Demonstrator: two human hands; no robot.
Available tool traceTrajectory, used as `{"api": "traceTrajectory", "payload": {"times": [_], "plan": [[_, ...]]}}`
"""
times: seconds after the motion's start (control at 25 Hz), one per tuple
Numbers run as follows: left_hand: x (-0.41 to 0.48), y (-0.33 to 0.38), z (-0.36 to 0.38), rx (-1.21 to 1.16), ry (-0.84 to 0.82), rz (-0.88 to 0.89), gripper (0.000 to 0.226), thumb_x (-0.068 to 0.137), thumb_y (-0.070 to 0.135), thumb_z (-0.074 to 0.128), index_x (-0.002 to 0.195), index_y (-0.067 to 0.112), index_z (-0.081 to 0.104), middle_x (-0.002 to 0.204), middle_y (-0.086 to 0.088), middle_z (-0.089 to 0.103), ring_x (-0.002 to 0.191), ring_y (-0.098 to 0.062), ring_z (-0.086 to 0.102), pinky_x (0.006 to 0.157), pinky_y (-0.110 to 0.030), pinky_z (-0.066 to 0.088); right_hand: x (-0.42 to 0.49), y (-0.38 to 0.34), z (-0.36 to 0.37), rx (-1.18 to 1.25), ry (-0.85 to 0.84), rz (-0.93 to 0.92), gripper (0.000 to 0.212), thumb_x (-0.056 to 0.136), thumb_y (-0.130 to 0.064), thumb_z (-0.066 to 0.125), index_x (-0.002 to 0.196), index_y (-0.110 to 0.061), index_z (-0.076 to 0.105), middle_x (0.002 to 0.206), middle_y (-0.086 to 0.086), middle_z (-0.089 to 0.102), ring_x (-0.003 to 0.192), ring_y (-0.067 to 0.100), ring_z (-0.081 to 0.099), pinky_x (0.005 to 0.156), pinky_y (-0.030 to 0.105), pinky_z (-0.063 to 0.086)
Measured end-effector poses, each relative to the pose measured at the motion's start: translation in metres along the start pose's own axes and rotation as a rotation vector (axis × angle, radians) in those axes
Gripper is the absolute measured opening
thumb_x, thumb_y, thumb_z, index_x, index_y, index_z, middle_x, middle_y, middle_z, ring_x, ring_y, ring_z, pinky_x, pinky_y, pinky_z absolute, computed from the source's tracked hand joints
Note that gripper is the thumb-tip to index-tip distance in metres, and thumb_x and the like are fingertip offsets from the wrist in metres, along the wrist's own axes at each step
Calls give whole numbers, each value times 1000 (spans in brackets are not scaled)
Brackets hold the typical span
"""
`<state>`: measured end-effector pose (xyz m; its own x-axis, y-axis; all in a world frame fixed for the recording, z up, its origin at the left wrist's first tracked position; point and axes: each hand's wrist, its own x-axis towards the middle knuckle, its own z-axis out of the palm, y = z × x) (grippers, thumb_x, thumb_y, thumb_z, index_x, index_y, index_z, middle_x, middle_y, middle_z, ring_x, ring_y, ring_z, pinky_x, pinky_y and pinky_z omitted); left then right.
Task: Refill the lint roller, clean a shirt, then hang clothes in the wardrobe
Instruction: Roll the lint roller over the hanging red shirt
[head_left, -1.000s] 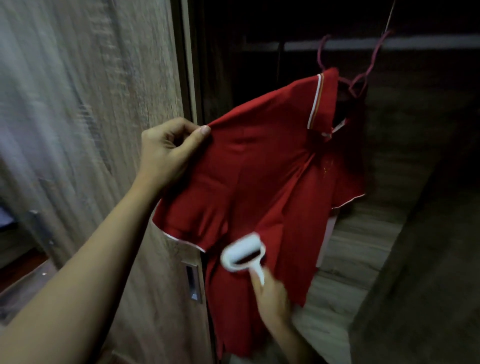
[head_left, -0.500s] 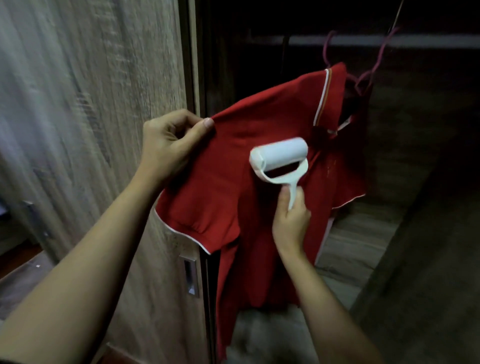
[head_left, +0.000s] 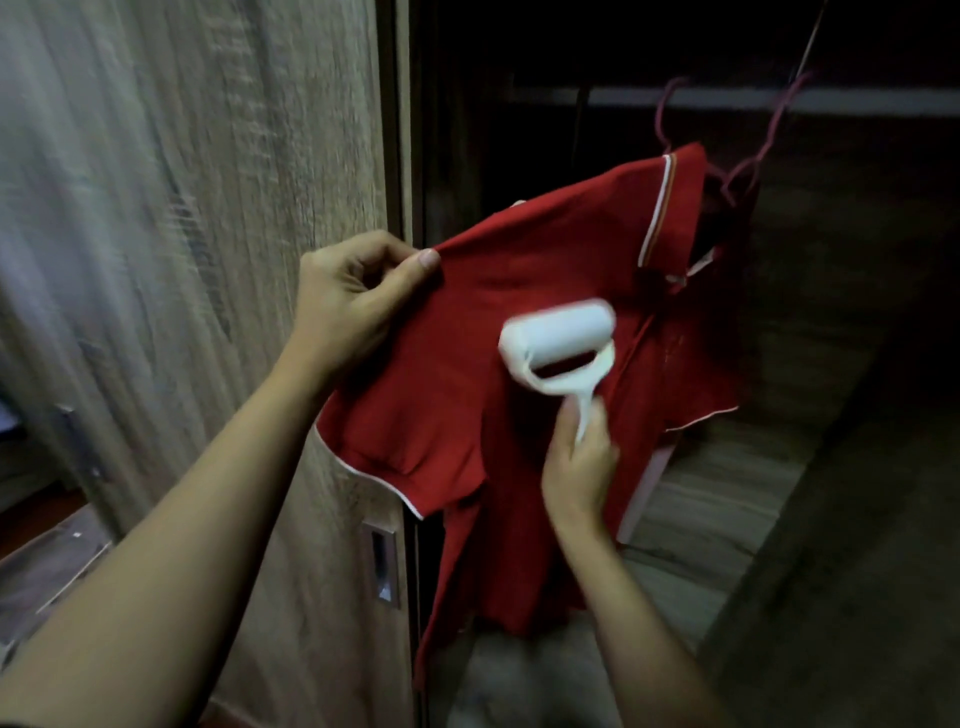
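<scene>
While the red shirt (head_left: 519, 395) hung from a pink hanger (head_left: 748, 156) on the pale rail (head_left: 675, 98) inside the dark wardrobe (head_left: 857, 312), its near shoulder was pulled outward toward the door edge. That shoulder seam was pinched between thumb and curled fingers of the left hand (head_left: 353, 306), the grip closed tight on the cloth. The white lint roller (head_left: 558, 343) was held by its thin handle in the right hand (head_left: 579, 467), the grip wrapped fully around the handle, and the roller's drum was laid against the shirt's chest just below the collar. The drum was blurred.

The wood-grain door (head_left: 182, 260) stood just beside the left hand, its vertical edge running behind the shirt's shoulder; a recessed metal pull (head_left: 382, 566) was set into it below the sleeve. To the right of the shirt, open dark room was left inside the wardrobe, bounded by a wood-grain side panel (head_left: 857, 519) at the right.

The shirt was seen as a soft knit polo, with a white line of piping along the collar and the sleeve hems. The roller was a smooth cylinder carried in a forked plastic frame. The hanger's hook was thin and curved.
</scene>
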<state>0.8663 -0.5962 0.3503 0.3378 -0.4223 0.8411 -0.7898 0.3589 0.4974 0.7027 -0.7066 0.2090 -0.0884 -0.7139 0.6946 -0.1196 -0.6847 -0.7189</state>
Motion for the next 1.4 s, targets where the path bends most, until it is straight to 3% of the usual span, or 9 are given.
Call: {"api": "traceTrajectory", "payload": {"times": [0.16,0.28,0.44,0.52,0.68,0.76,0.96,1.12,1.4], "plan": [[-1,-1,0,9,11,4,13,85,34,65,73,31,64,65,-20,65,58,-16,53,53,-40,45,47,4,1,-71,10,-67,48,89,-44,34,86,0,53,61,17,59,59,31,55,53,28,19],[-1,-2,-1,13,-4,1,14,85,33,65,73,26,66,65,-19,64,58,-14,51,53,-38,44,10,83,-10,-416,-329,82,46,91,-50,36,98,-7,53,83,25,68,75,43,64,55,36,35],[1,-3,-1,28,-26,-9,18,85,32,65,76,18,69,61,-9,62,58,-9,51,53,-33,42,-4,165,-58,-934,-756,401,48,94,-50,34,114,-10,52,110,22,65,102,39,61,85,45,49],[1,-4,-1,27,-26,-9,20,85,33,65,77,15,69,61,-11,62,58,-11,51,53,-34,42,5,164,-74,-800,-689,466,48,94,-50,36,110,-8,54,107,25,66,100,40,62,80,42,48],[0,-4,3,21,8,-20,24,86,32,64,77,10,68,67,-25,63,59,-18,50,52,-39,42,13,102,-62,-332,-399,15,60,91,-55,35,93,2,56,78,26,65,73,39,61,54,34,31],[0,-2,3,23,10,-10,17,86,31,64,75,18,67,67,-26,63,59,-18,50,52,-38,41,14,83,-46,-286,-422,-118,71,88,-63,27,91,2,56,74,25,65,69,39,61,52,38,36],[-1,-2,1,39,1,10,14,87,30,64,75,23,66,66,-23,63,58,-11,48,53,-32,38,-21,113,-18,-637,-771,63,52,91,-57,33,109,-11,50,100,22,68,91,42,64,70,45,47],[0,-2,0,15,-34,17,15,87,31,64,72,31,61,67,-23,63,59,-12,48,54,-29,37,-69,160,-39,-970,-1207,314,50,95,-48,37,128,-12,50,127,18,58,116,32,55,93,35,42],[-23,-5,13,166,60,201,22,89,26,61,76,10,69,69,-1,65,58,-2,52,57,-16,37,-52,139,-88,-740,-870,407,40,95,-45,40,104,-10,57,103,22,68,99,37,63,80,39,46]]}}
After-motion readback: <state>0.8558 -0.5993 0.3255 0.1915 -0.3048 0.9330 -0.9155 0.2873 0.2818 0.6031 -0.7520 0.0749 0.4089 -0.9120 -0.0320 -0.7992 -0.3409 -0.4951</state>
